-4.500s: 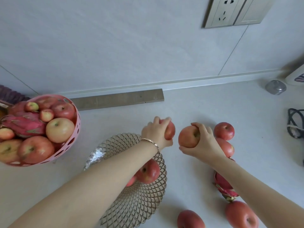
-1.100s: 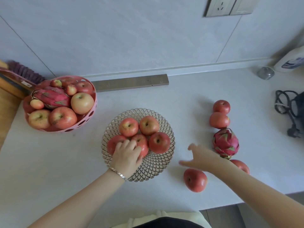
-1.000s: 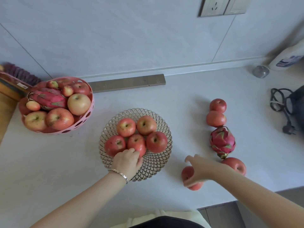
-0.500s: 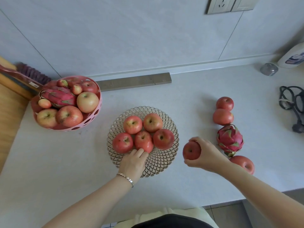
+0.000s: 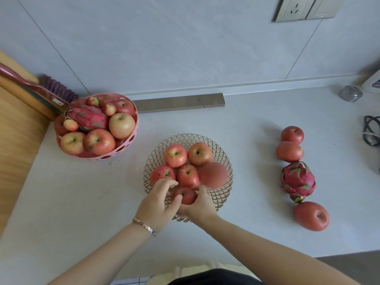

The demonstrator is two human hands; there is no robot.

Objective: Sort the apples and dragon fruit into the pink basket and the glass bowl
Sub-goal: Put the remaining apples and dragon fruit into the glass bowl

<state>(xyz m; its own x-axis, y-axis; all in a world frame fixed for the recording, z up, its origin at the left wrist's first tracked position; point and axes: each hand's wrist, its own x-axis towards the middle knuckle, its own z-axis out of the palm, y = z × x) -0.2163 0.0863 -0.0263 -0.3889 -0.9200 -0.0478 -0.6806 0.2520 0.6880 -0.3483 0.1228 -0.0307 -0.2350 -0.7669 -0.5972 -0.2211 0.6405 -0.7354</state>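
Note:
The glass bowl (image 5: pixel 223 153) stands mid-counter and holds several red apples. Over its near rim both hands meet around one more red apple (image 5: pixel 185 195): my right hand (image 5: pixel 200 205) cups it from below and the right, my left hand (image 5: pixel 156 204) touches it from the left with curled fingers. The pink basket (image 5: pixel 131 138) at the left is heaped with apples and a dragon fruit (image 5: pixel 90 119). On the counter to the right lie three loose apples (image 5: pixel 292 134), (image 5: pixel 289 151), (image 5: pixel 311 215) and a second dragon fruit (image 5: pixel 298 181).
A grey metal bar (image 5: pixel 178 102) lies along the back wall. A brush (image 5: pixel 55 87) and a wooden surface (image 5: pixel 16 130) are at the far left. A black cable (image 5: pixel 371 130), a small grey lid (image 5: pixel 349 93) and a white bottle sit at the right edge. The counter's front edge runs near my body.
My right hand picked an apple off the counter and carried it left to the glass bowl's near rim. My left hand stayed at the bowl and now meets that apple.

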